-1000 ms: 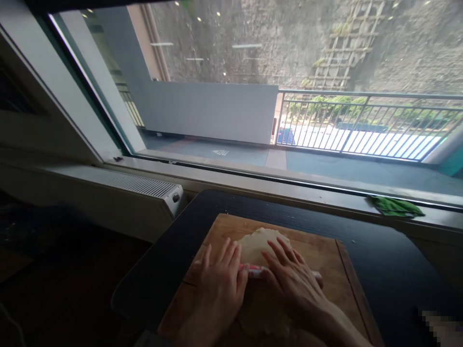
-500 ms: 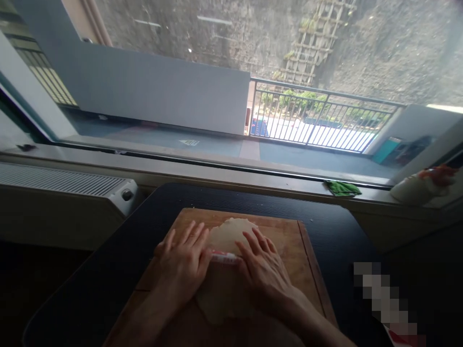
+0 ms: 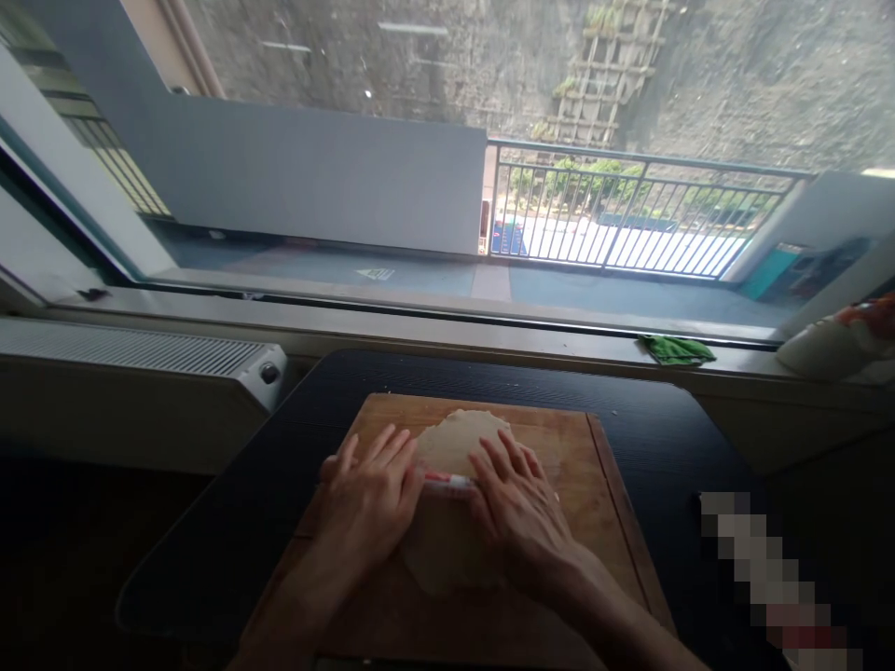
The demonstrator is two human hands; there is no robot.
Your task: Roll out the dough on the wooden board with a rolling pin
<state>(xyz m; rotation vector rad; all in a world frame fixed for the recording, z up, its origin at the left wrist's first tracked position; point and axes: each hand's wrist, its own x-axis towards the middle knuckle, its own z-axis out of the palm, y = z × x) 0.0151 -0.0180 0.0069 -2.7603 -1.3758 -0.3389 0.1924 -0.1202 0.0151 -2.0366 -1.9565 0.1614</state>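
I have both hands on the rolling pin (image 3: 447,483), which lies crosswise on a flat sheet of dough (image 3: 467,436) in the middle of the wooden board (image 3: 580,531). The left hand (image 3: 374,489) lies palm down over the pin's left part, fingers stretched forward and somewhat spread. The right hand (image 3: 523,508) is over the right part, also outstretched, its fingers reaching across the dough. I cannot tell how far the thumbs or palms wrap around the pin; between the hands I see its white and red middle. Beyond the pin the dough is pale with an uneven edge; on the near side it falls into shadow. The board rests on a dark bench (image 3: 664,438). Behind that, on the window sill (image 3: 489,333), I see a green cloth (image 3: 677,350) near a pale rounded object (image 3: 829,349) I cannot identify. A white radiator (image 3: 140,373) stands to the left.
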